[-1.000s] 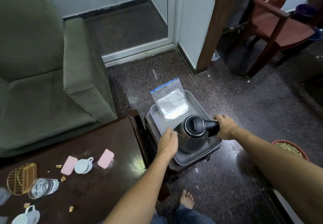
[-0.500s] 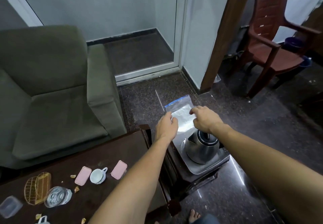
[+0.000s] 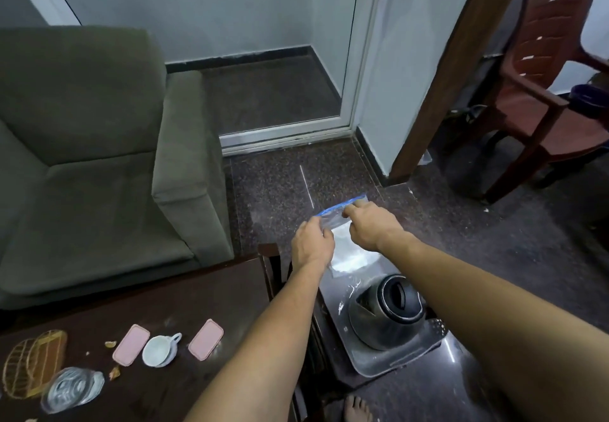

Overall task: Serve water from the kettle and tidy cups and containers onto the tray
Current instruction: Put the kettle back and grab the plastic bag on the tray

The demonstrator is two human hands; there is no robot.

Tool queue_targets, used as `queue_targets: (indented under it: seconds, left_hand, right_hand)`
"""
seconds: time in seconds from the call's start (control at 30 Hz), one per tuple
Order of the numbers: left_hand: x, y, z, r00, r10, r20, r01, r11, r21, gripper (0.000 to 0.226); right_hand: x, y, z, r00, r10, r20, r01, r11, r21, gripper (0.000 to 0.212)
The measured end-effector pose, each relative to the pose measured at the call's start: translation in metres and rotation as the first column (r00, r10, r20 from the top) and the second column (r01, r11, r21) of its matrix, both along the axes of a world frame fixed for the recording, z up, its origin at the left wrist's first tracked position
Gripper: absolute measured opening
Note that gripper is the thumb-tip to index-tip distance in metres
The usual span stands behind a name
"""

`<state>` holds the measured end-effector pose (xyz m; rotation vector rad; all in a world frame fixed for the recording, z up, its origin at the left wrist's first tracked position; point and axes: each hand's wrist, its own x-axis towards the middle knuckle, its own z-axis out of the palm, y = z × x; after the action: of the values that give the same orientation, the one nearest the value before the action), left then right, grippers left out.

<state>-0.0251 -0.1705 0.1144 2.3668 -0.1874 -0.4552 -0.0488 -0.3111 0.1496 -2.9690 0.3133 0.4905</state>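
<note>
While the grey tray beside the tabletop carries a round steel kettle with a black lid, a clear bag with a blue zip strip and something white inside is held over the tray's far end, left hand and right hand each pinching its top edge with curled fingers.

Dim, soft, wide-angle edge warp

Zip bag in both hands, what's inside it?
Flat white contents show through the zip bag, unclear what. Left hand and right hand cover its top corners.
</note>
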Motion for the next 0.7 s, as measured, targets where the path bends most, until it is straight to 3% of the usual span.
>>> queue_targets:
  seconds: [0.17, 0.27, 0.4, 0.5, 0.7]
  left_hand:
    - [0.024, -0.019, -0.044, 0.992, 0.118, -0.037, -0.117, 0.993, 0.023, 0.029]
    - [0.037, -0.031, -0.065, 0.978, 0.201, -0.055, -0.202, 0.979, -0.012, 0.044]
    - [0.05, -0.042, -0.09, 0.965, 0.25, -0.086, -0.251, 0.968, -0.004, 0.057]
    - [0.058, -0.05, -0.103, 0.967, 0.243, -0.072, -0.242, 0.97, 0.029, 0.051]
    - [0.054, -0.054, -0.108, 0.981, 0.19, 0.023, -0.191, 0.98, 0.05, 0.025]
  right_hand:
    - [0.038, -0.015, -0.048, 0.993, 0.103, -0.061, -0.105, 0.994, -0.017, 0.047]
    - [0.056, -0.022, -0.077, 0.983, 0.177, -0.041, -0.179, 0.983, -0.033, 0.047]
    - [0.071, -0.026, -0.106, 0.978, 0.208, -0.016, -0.208, 0.977, -0.037, 0.063]
    - [0.079, -0.031, -0.121, 0.97, 0.243, -0.03, -0.244, 0.967, -0.066, 0.073]
    - [0.082, -0.039, -0.129, 0.937, 0.35, 0.008, -0.346, 0.928, -0.14, 0.034]
